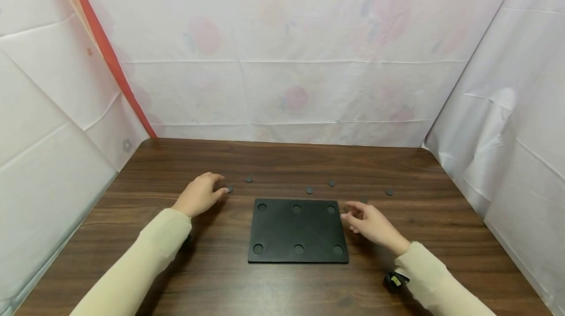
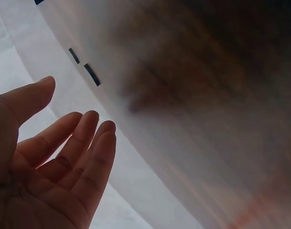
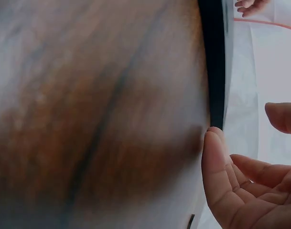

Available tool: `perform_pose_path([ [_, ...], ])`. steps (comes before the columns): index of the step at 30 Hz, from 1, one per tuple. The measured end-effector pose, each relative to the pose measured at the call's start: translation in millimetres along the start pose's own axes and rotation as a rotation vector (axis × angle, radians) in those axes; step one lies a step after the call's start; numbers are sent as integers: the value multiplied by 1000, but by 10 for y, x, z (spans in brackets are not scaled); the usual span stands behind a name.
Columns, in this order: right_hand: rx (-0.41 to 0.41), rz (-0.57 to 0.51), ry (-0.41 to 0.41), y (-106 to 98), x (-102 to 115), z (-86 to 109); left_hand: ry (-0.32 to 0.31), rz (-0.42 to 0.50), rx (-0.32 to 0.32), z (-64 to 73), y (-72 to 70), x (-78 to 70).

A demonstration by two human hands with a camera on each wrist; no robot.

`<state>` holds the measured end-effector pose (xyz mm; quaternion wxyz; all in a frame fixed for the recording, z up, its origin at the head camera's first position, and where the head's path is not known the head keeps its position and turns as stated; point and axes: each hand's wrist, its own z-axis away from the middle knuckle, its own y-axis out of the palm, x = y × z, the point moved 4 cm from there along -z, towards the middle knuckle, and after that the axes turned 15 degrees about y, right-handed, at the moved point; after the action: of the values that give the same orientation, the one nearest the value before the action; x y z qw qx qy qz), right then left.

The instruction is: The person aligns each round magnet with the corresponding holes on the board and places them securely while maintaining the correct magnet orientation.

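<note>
A flat black board [image 1: 298, 230] with several round recesses lies on the wooden table. Small dark discs are scattered beyond and beside it. My left hand [image 1: 200, 194] hovers left of the board, its thumb tip near one disc [image 1: 229, 190]; a second disc [image 1: 249, 179] lies a little farther off. In the left wrist view the thumb stands apart from the fingers [image 2: 95, 160] and nothing is held. Beside the board's right edge is my right hand [image 1: 372, 223], fingers loosely bent and empty. Its fingers partly hide a disc [image 1: 364, 201].
Three more discs lie farther back: one [image 1: 309, 190] and another [image 1: 331, 183] behind the board, and one [image 1: 389, 192] to the right. White printed curtains [image 1: 282, 61] enclose the table [image 1: 282, 159] at the back and sides. A black wrist device [image 1: 394, 281] sits at the right cuff.
</note>
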<state>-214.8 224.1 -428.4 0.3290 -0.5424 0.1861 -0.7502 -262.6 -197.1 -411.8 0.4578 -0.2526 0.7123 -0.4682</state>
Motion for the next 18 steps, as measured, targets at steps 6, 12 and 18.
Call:
perform_pose_path([
  [6, 19, 26, 2, 41, 9, -10, -10, 19, 60, -62, 47, 52],
  [12, 62, 52, -29, 86, 19, -15, -2, -4, 71, -110, 58, 91],
  [18, 69, 77, -33, 117, 33, -22, -11, -25, 87, -147, 47, 94],
])
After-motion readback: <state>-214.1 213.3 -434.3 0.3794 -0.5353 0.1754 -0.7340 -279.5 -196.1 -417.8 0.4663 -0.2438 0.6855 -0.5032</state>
